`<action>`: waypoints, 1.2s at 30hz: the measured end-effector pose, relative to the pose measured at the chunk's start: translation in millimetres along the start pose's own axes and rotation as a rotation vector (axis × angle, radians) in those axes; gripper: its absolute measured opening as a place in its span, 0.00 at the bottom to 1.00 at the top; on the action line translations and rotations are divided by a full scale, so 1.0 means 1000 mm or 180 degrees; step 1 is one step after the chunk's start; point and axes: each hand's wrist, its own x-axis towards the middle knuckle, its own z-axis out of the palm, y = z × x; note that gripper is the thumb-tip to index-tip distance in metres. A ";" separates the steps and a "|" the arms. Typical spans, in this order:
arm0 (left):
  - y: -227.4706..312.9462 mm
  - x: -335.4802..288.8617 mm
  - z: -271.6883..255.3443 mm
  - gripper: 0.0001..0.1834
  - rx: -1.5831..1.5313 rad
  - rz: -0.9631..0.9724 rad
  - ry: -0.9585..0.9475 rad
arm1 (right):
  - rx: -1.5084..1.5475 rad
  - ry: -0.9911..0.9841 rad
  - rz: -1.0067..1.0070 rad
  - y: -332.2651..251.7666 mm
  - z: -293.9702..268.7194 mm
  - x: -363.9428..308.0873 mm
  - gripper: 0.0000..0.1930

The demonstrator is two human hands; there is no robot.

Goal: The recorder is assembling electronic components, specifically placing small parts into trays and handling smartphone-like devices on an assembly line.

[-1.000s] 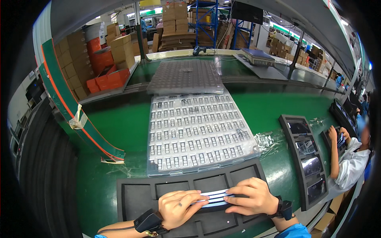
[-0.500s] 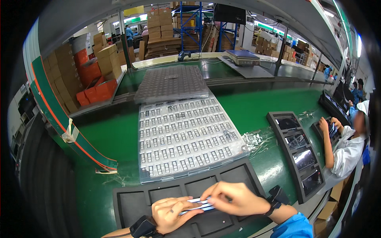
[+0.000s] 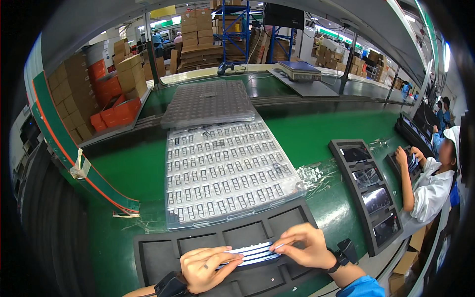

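My left hand point(image 3: 204, 270) is closed around the left end of a stack of thin phone-like slabs point(image 3: 251, 253), with pale edges and dark gaps between them. The stack is held over a black compartment tray point(image 3: 156, 255) at the near edge of the bench. At the stack's right end, my right hand point(image 3: 308, 250) has its thumb and fingers pinched together; anything between the fingertips is too small to make out. Beyond the black tray lies a clear plastic tray point(image 3: 225, 178) with rows of small dark-framed rectangular parts.
A second clear tray point(image 3: 210, 101) lies over the far end of the parts tray. To the right, a black tray point(image 3: 352, 171) holds several dark-screened devices. A co-worker in a white top point(image 3: 428, 185) works beyond it. A green upright post point(image 3: 81, 161) stands at left.
My right hand has drawn right along the stack, uncovering more of the slabs. The left hand remains on the left end. The whole view has shifted slightly.
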 end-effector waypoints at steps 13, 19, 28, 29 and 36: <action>-0.002 -0.002 0.002 0.13 -0.0080 -0.0006 0.0049 | -0.1149 -0.0663 -0.0925 -0.009 -0.001 0.002 0.09; 0.001 0.002 0.000 0.13 0.0100 0.0207 -0.0059 | -0.1362 -0.0518 -0.1005 -0.008 0.002 -0.001 0.08; 0.009 0.010 -0.011 0.39 0.0032 -0.0239 -0.1393 | -0.2724 -0.0553 -0.1932 -0.018 -0.002 -0.003 0.12; 0.011 0.015 -0.014 0.39 0.0050 -0.0233 -0.1374 | -0.2725 -0.0556 -0.1960 -0.018 -0.002 -0.003 0.12; 0.004 0.023 -0.012 0.29 0.0542 -0.0234 -0.2637 | -0.3029 -0.0880 -0.1615 -0.020 0.000 -0.020 0.20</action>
